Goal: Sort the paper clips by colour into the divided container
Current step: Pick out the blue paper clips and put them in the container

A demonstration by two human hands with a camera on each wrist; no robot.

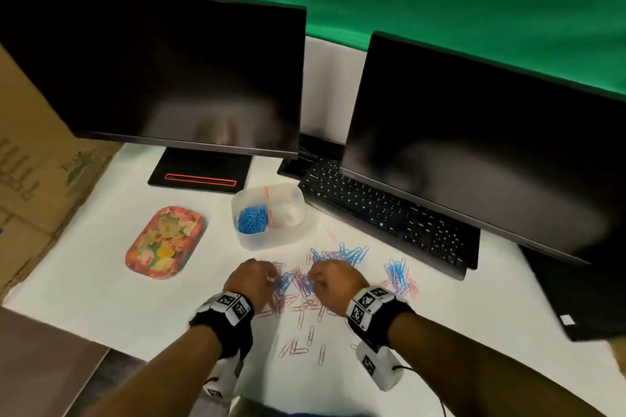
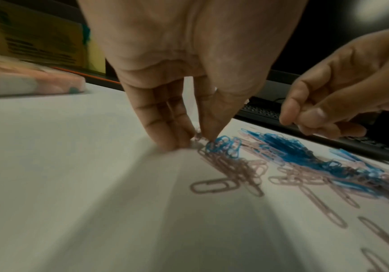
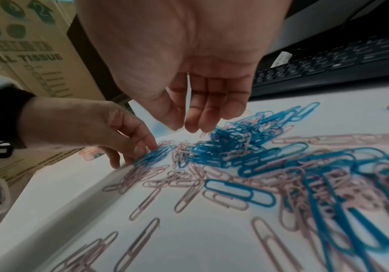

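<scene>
Left hand (image 2: pixel 189 77) pinches at blue clips (image 2: pixel 224 147) in the pile (image 1: pixel 305 284) mid-worktop (image 1: pixel 135 308); right hand (image 3: pixel 189 64) hovers above, fingers (image 3: pixel 203 110) loosely together, holding nothing.

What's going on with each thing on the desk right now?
Left hand: fingertips pinching at clips on the table.
Right hand: above the pile, fingers loosely curled, holding nothing.
Divided container: open; left compartment has blue clips, right nearly empty.
Loose paper clips: blue and pink, mixed, unsorted.
Two monitors: screens dark.
Flowered tin: lying flat, untouched.
Keyboard: untouched.
</scene>
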